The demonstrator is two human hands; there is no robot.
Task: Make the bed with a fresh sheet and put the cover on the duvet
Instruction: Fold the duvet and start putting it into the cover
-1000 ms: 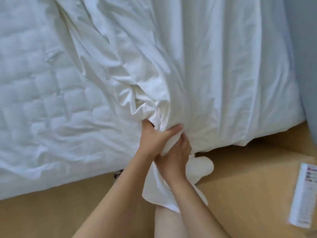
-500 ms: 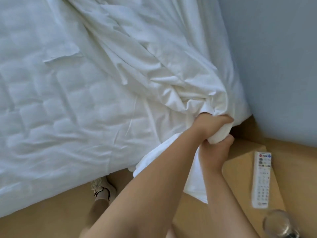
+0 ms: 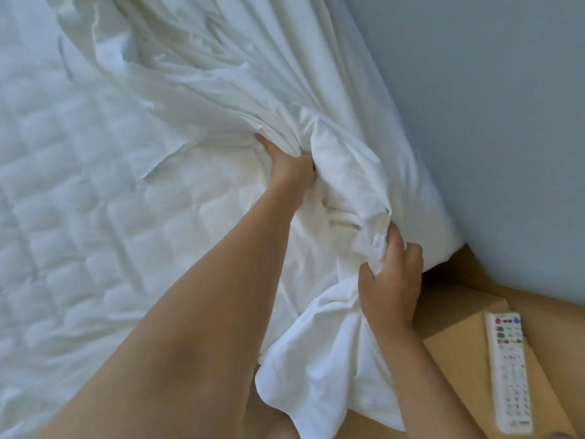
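Half a second ago the two hands were stacked together on one bunch of cloth. Now they are apart.

The right hand [image 3: 392, 283] stays low at the edge of the bed. Its fingers are curled tight round a crumpled wad of the white sheet [image 3: 221, 74]. The left hand [image 3: 289, 167] has gone up and away from that grip, onto the bed. Its fingers are dug into a puffy fold of the sheet and its thumb sits on the other side. So it seems to clutch the fold too.

Between the two grips the sheet is lumpy and bunched. Below the right hand's grip a loose flap hangs off the bed. Past the left hand's grip the sheet runs on in long wrinkles. Left of both grips the quilted mattress pad [image 3: 79, 185] is bare.

I think the person is starting to spread the sheet, not just drag it. The bed's corner is just right of the right hand's grip, by the wall [image 3: 474, 122]. Fitting that corner looks like the next job. Most of the bed is not covered yet.
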